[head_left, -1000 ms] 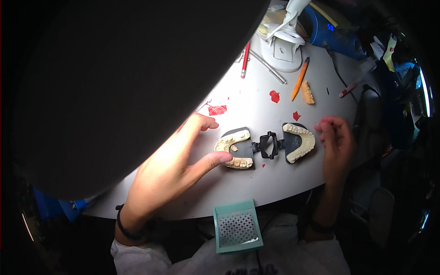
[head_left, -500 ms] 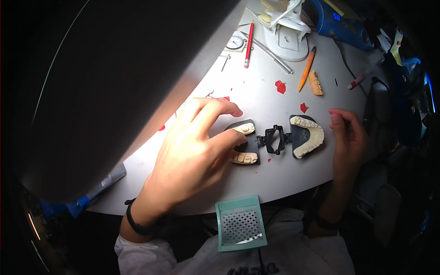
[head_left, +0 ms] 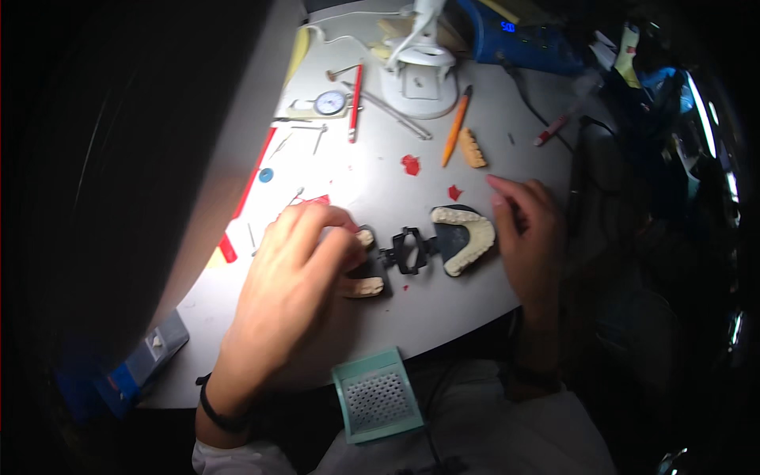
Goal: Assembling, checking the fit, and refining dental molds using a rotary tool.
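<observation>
A dental articulator frame, black and laid open flat, joins two dental casts on the table. The left cast is cream-coloured on a dark base and partly hidden under my left hand. That hand's thumb and index finger are closed together at the cast's far row of teeth; the other fingers curl over its left side. The right cast is a pale horseshoe of teeth, fully visible. Just right of it hovers my right hand, empty, thumb and loosely bent fingers apart.
Beyond the casts lie a single tan tooth model, an orange pen, a red pencil, a dial gauge and red scraps. A dark lamp head blocks the left. A green perforated tray juts from the near edge.
The view has shifted, so the table things sit farther left in the picture. My left thumb and index finger, apart before, have come together at the left cast. My right hand remains empty.
</observation>
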The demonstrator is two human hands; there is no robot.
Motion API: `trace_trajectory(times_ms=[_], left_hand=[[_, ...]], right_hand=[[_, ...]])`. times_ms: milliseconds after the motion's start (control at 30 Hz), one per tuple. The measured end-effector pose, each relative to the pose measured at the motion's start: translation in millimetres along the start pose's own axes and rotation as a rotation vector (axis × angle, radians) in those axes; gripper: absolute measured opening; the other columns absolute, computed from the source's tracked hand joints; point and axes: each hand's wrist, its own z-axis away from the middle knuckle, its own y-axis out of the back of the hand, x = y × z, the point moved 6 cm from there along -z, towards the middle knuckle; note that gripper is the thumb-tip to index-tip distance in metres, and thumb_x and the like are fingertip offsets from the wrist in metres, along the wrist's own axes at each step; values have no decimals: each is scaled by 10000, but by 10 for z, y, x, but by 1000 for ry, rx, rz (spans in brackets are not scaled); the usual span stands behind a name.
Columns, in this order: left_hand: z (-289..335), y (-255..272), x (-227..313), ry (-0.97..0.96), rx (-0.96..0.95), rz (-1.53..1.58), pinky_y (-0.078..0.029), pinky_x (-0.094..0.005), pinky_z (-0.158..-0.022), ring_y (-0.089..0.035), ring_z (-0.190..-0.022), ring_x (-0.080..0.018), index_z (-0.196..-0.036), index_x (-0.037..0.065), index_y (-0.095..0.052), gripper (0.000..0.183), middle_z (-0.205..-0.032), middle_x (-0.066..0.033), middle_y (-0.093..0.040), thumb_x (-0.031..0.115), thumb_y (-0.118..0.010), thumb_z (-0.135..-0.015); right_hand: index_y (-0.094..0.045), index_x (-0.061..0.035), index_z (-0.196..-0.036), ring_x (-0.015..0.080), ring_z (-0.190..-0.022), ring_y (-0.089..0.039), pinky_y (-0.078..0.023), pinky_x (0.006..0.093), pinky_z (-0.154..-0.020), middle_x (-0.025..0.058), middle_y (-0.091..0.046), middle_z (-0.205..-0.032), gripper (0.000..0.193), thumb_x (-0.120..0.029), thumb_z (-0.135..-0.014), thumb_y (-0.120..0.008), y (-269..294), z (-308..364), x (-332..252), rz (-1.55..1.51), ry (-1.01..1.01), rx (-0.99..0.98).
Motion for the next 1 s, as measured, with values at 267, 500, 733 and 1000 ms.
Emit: trace_trajectory(times_ms=[267,500,733,1000], left_hand=[[276,181,-412,418,184,729,-498,-278,-814,-624,-881,-148,-1056,0,-591,49,-1000,-73,-629,11,-548,-1037],[233,130,-268,406,122,1177,-530,-283,-918,-680,-1009,-173,-1155,-49,-601,204,-1064,-126,-674,-56,-646,-956],[215,98,-209,379,123,1456,-595,-362,-882,-717,-952,-241,-1012,-24,-620,101,-991,-184,-713,-47,-684,-938],[216,10,-208,455,78,1524,-590,-367,-910,-723,-967,-244,-1019,-28,-629,112,-988,-184,-715,-57,-689,-928]], right_hand=[[-713,-55,-1217,132,-698,-542,-443,273,-637,44,-631,-853,246,-78,-978,-657,344,120,-67,-98,169,234],[-647,41,-1268,270,-1052,-686,-516,369,-912,198,-713,-1112,492,-378,-1010,-654,906,80,729,139,-339,207],[-558,72,-1365,373,-1265,-603,-447,434,-1081,265,-616,-1338,710,-511,-971,-658,745,-122,1130,332,-433,-38],[-434,5,-1266,287,-845,-715,-605,343,-757,281,-630,-1092,565,-394,-947,-676,55,-21,-419,-1996,65,-473]])
